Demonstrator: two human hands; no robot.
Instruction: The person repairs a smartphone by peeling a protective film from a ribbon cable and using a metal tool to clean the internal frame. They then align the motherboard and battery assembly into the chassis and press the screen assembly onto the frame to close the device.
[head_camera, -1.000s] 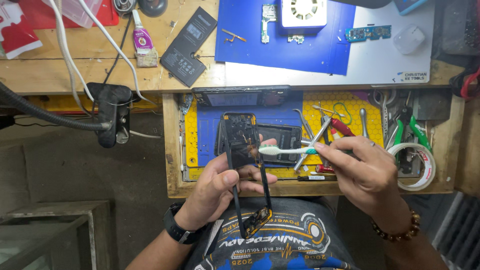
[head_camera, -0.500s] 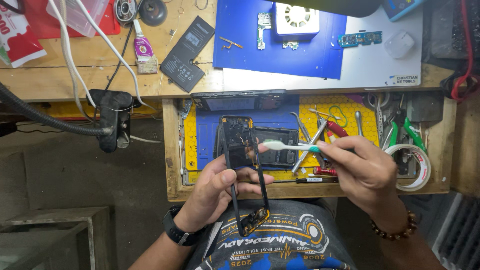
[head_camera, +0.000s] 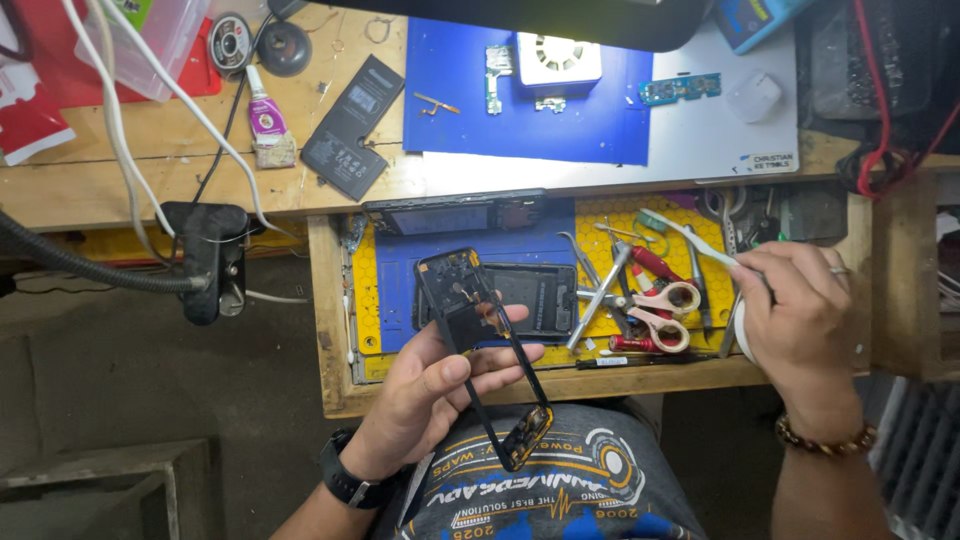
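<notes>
Left hand (head_camera: 440, 385) grips a black phone frame (head_camera: 480, 350), fingers wrapped round its middle; the frame tilts, lower end over the lap, upper end over the open drawer (head_camera: 335, 330). Right hand (head_camera: 800, 320) is closed round a white toothbrush (head_camera: 700, 240), held well to the right of the frame, its head pointing up and left over the drawer's tools. Between the hands, in the drawer: pink-handled scissors (head_camera: 665, 310) and tweezers (head_camera: 600, 295) on a yellow mat (head_camera: 365, 290). Just beyond the left hand lies a dark phone body (head_camera: 535, 295) on a blue mat (head_camera: 400, 260). Farther off, on the surface (head_camera: 150, 160): a black battery (head_camera: 352, 128), a glue tube (head_camera: 268, 120) to its left, a second blue mat (head_camera: 600, 125) carrying a small white fan (head_camera: 558, 62) and circuit boards (head_camera: 680, 88).
</notes>
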